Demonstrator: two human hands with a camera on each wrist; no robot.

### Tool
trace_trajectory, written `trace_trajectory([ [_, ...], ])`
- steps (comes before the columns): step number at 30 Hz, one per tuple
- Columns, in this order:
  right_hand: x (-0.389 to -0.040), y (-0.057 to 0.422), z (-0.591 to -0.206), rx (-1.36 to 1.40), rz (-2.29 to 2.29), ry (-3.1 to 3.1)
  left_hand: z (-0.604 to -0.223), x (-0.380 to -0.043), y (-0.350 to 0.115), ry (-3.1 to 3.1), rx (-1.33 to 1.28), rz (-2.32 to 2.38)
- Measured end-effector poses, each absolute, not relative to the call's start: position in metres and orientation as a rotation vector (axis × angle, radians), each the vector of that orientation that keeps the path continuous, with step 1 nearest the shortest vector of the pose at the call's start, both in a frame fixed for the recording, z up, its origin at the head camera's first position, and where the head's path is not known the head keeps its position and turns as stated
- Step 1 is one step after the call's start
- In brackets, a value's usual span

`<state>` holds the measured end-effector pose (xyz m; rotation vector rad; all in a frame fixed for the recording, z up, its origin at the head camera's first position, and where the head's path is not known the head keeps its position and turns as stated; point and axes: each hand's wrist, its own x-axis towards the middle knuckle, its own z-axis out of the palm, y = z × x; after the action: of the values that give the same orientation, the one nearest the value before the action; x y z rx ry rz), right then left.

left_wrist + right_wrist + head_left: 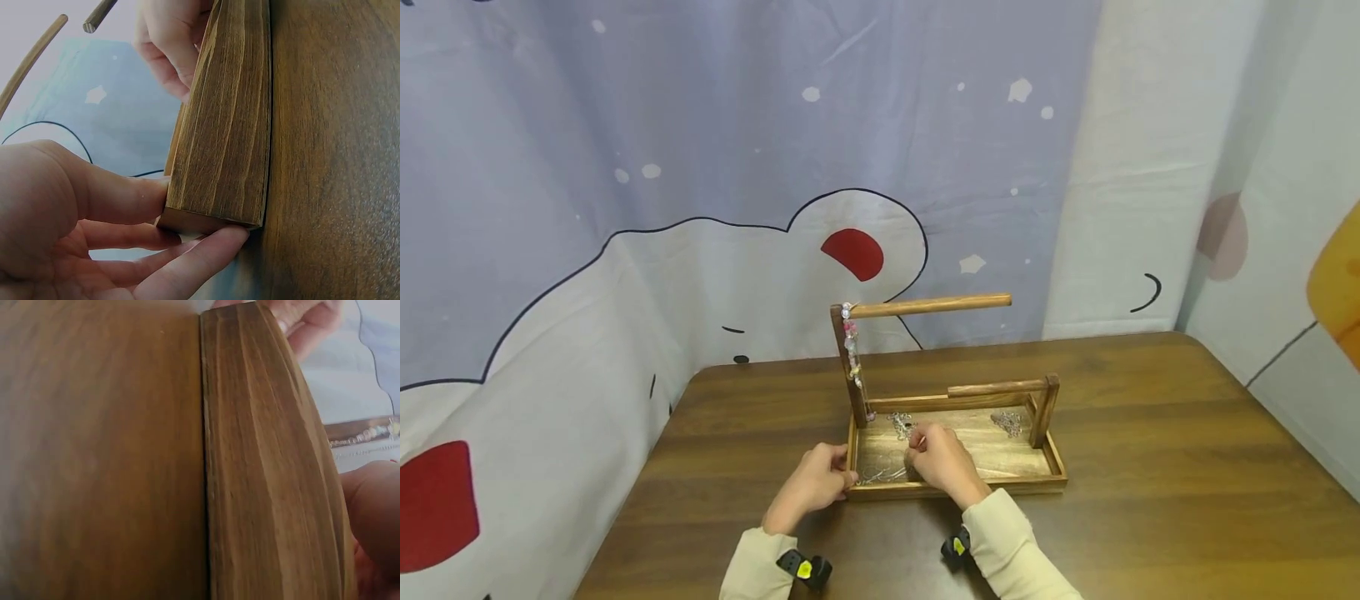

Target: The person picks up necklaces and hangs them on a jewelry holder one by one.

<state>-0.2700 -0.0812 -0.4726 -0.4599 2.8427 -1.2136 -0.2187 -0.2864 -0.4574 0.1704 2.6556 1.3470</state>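
A wooden jewelry stand has a shallow tray (955, 490) as its base. My left hand (816, 479) grips the tray's front left corner; in the left wrist view the thumb lies against one side of the wall and the fingers curl round the end. My right hand (943, 458) is low over the middle of the tray, fingers bent downward. Thin silver chains (880, 475) lie just left of its fingertips. The fingertips are hidden, so I cannot tell whether they pinch a chain. A small heap of silver jewelry (901, 423) lies behind that hand, another heap (1007, 422) at the right.
At the tray's left a tall post (842, 358) carries a long wooden bar (936, 306), from whose left end a beaded bracelet (852, 342) hangs. A shorter post (1043, 412) with a lower bar (996, 388) stands at the right. The brown table (1150, 467) backs onto a printed curtain (737, 125).
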Motion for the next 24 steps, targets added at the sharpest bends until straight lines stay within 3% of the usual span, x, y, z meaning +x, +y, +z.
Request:
trace_trajectory([
  [24,-0.2688,-0.0819,-0.4737,-0.43,-0.882,3.009,-0.4529,-0.2154,-0.283,2.679,0.188,1.337],
])
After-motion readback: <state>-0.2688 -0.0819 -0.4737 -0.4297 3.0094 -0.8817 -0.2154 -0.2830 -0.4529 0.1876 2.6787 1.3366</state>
